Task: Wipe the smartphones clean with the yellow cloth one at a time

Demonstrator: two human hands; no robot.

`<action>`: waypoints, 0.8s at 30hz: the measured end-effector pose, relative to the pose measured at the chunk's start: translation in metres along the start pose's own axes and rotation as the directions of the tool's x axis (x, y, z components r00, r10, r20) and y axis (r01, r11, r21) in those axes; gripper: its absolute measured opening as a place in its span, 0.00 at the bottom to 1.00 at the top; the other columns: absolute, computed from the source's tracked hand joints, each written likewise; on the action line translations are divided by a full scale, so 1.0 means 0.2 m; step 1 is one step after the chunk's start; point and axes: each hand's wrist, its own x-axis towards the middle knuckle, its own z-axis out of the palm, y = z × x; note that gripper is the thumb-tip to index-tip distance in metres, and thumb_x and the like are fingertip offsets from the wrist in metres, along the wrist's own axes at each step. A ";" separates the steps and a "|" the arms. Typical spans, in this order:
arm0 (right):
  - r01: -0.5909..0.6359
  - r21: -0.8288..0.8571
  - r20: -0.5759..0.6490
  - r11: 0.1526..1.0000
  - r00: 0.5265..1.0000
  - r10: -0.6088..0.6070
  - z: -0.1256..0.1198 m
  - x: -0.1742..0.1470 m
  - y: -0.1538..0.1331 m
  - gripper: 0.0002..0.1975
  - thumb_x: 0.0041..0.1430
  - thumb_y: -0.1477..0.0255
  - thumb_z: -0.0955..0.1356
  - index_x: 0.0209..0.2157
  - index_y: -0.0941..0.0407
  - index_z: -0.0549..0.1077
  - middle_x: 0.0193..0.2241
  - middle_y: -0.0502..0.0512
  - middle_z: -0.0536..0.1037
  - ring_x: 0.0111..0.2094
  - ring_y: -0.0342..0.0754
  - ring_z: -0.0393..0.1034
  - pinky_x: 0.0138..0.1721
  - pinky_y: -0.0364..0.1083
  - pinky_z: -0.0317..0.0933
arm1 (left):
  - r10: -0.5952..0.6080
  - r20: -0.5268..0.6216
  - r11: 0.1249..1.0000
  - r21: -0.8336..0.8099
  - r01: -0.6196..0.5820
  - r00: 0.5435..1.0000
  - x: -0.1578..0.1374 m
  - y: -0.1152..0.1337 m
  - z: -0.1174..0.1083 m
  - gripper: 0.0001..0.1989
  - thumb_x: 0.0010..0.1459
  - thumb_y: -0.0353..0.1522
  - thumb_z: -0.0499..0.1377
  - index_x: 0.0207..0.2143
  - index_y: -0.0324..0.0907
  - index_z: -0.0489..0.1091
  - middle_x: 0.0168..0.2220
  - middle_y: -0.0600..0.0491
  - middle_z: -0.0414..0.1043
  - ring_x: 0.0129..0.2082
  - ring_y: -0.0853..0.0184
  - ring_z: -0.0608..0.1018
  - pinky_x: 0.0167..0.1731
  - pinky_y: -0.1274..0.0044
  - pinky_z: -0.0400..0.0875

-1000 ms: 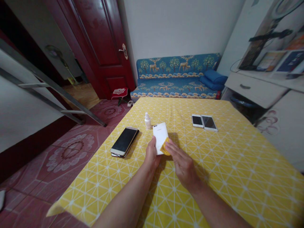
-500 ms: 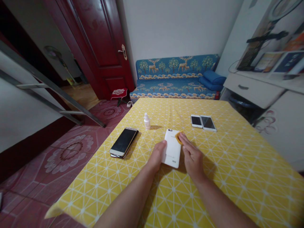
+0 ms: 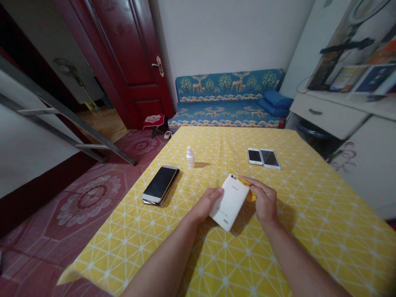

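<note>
A white smartphone (image 3: 230,202) is tilted above the table, its back with the camera lens facing up. My left hand (image 3: 208,203) grips its left long edge, the thumb lying on the back. Pinched in my right hand (image 3: 265,199) is a yellow cloth (image 3: 252,196), which touches the phone's upper right edge near the camera. Part of the cloth is hidden behind the fingers and the phone. To the left lies a gold-framed smartphone (image 3: 161,182) on top of another phone. A small white bottle (image 3: 190,157) stands upright beyond my left hand.
Two white-framed phones, a smaller one (image 3: 255,156) and a larger one (image 3: 270,159), lie side by side at the far right. A yellow patterned tablecloth (image 3: 123,243) covers the table. Behind it is a blue sofa (image 3: 216,109); a white desk (image 3: 328,117) stands at the right.
The white phone has turned clockwise and its top has shifted right. My right hand has moved right with the cloth, from the phone's back to its upper right edge.
</note>
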 end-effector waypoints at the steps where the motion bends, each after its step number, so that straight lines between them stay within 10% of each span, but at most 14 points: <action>1: -0.022 0.020 0.005 1.000 1.000 0.022 0.00 0.00 0.00 0.15 0.50 0.74 0.65 0.36 0.54 0.82 0.39 0.54 0.83 0.44 0.53 0.75 0.49 0.51 0.67 | -0.005 0.002 1.000 -0.002 0.005 1.000 0.00 0.00 0.00 0.24 0.50 0.50 0.62 0.33 0.35 0.73 0.25 0.50 0.73 0.19 0.71 0.71 0.21 0.79 0.58; 18: -0.368 0.203 0.056 0.907 0.930 0.364 -0.01 0.06 0.05 0.11 0.39 0.69 0.70 0.28 0.56 0.81 0.30 0.54 0.83 0.31 0.53 0.76 0.28 0.46 0.66 | -0.067 0.152 0.996 -0.056 0.076 0.986 -0.01 -0.02 0.01 0.22 0.48 0.47 0.65 0.28 0.33 0.74 0.19 0.50 0.70 0.15 0.73 0.66 0.17 0.79 0.52; 24: -0.121 0.008 -0.070 0.993 0.990 0.122 0.00 0.04 0.12 0.19 0.50 0.66 0.69 0.44 0.55 0.79 0.47 0.58 0.79 0.50 0.56 0.72 0.53 0.56 0.64 | 0.047 -0.087 0.942 -0.329 -0.073 0.995 0.03 0.01 0.02 0.24 0.48 0.46 0.66 0.36 0.33 0.75 0.28 0.46 0.77 0.23 0.66 0.75 0.26 0.76 0.67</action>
